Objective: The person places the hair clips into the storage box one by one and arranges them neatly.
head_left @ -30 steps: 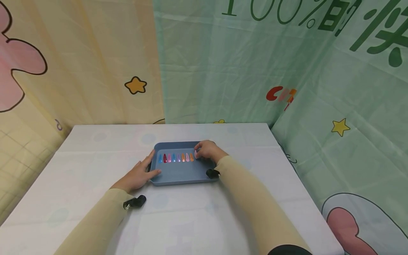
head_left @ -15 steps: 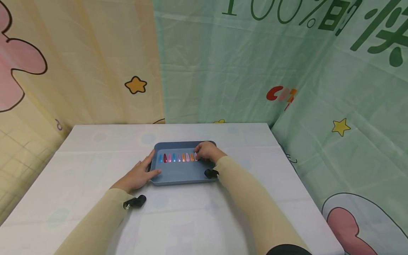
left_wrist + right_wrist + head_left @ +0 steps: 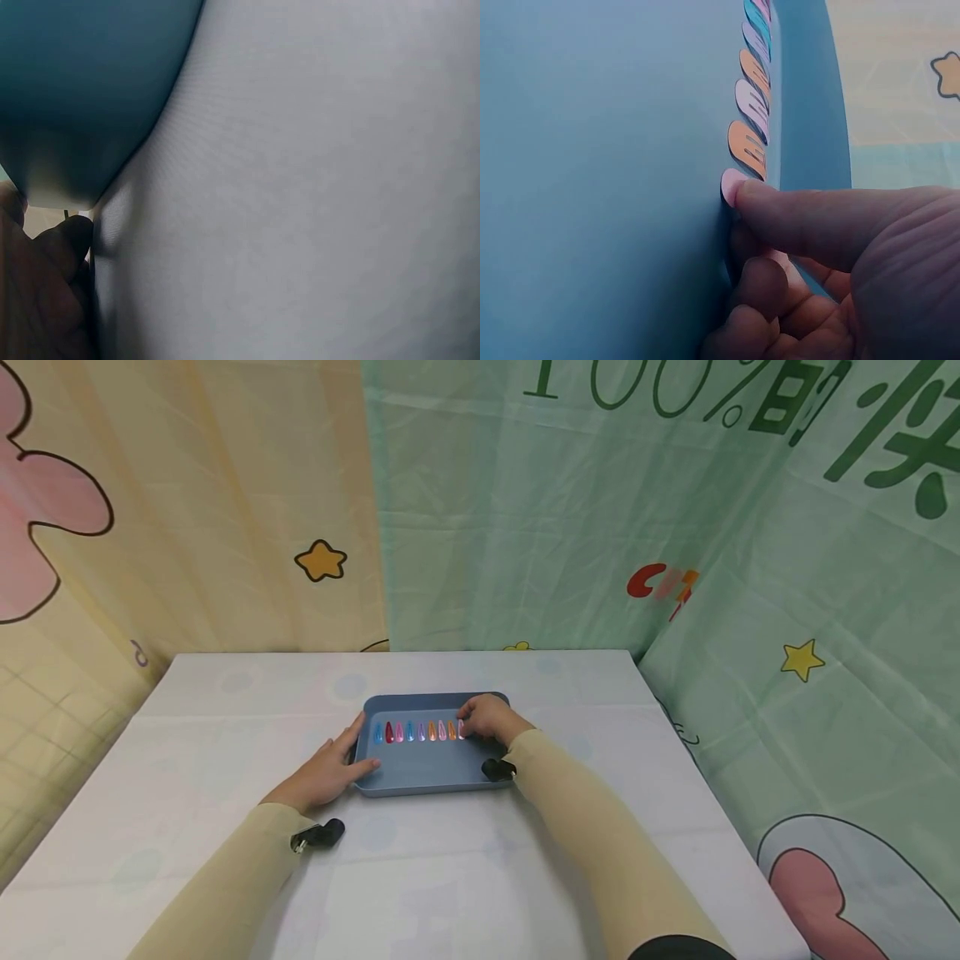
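A blue-grey tray lies on the white-covered table, with a row of several colourful snap hair clips across it. The left hand rests against the tray's left side, fingers straight, its thumb reaching over the rim. At the right end of the row, the right hand pinches a pink hair clip between thumb and fingers. Most of that clip is hidden by the thumb. Beside it lies an orange hair clip; a red hair clip is near the row's left end.
The tray's raised rim runs just behind the row. The white tablecloth spreads around the tray. Printed curtains hang behind the table and at its sides. A black wrist camera sits over the tray's right part.
The right hand has shifted very slightly down, bringing the pink hair clip level with the row. The left hand and tray have stayed in place.
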### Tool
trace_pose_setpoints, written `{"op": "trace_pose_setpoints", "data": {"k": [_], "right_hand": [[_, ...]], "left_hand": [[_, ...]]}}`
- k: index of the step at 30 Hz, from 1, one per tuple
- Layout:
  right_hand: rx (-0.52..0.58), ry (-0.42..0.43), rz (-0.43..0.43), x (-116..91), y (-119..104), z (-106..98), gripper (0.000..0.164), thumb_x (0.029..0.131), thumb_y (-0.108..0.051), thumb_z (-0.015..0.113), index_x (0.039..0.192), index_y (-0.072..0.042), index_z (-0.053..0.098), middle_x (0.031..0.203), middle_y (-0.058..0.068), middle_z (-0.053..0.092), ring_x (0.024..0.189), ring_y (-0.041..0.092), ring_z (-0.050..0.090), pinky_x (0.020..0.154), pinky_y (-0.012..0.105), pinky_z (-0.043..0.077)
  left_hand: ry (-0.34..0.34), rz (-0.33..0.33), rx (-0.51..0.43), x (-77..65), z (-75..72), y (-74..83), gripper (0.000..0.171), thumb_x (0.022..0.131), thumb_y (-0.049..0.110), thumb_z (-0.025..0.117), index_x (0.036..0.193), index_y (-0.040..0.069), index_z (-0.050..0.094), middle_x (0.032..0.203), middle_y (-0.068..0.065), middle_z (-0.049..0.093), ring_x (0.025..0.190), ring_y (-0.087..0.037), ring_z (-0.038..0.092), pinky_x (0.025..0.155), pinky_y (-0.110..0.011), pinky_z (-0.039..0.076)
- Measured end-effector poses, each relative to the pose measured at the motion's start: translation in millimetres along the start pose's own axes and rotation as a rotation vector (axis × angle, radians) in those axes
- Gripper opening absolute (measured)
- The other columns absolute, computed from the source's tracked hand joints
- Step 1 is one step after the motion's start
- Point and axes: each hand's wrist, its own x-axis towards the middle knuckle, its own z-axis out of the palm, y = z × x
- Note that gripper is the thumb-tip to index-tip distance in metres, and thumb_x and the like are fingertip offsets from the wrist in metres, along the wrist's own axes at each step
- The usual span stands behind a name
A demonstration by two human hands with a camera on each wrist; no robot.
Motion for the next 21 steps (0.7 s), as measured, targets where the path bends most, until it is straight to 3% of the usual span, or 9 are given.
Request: {"op": "trace_pose_setpoints", "data": {"k": [12,21], "right_hand": [[0.01,0.001,-0.095,0.9,9.8,0.6,0.043,0.087,-0.008,0.084,0.128,-0.009,0.074,0.121,0.01,0.072,0.077,0.015,0.059,0.065,0.024,0.049],[-0.03,0.017,-0.105,-0.3,8.5,2.1,0.04,0.087,-0.008,0.083,0.126,-0.01,0.076,0.127,0.011,0.072,0.081,0.017,0.062,0.067,0.025,0.051]], "left_hand": [[-0.006,-0.007,-0.015,-3.1,-1.3,4.8,0.1,0.102,0.057,0.062,0.171,0.026,-0.003,0.178,-0.016,0.003,0.163,-0.047,-0.003,0.13,-0.066,-0.006],[-0.007,-0.007,-0.014,-2.2,-0.4,3.6,0.099,0.102,0.058,0.061,0.171,0.028,-0.004,0.178,-0.015,0.003,0.162,-0.049,-0.004,0.129,-0.068,-0.005]]}}
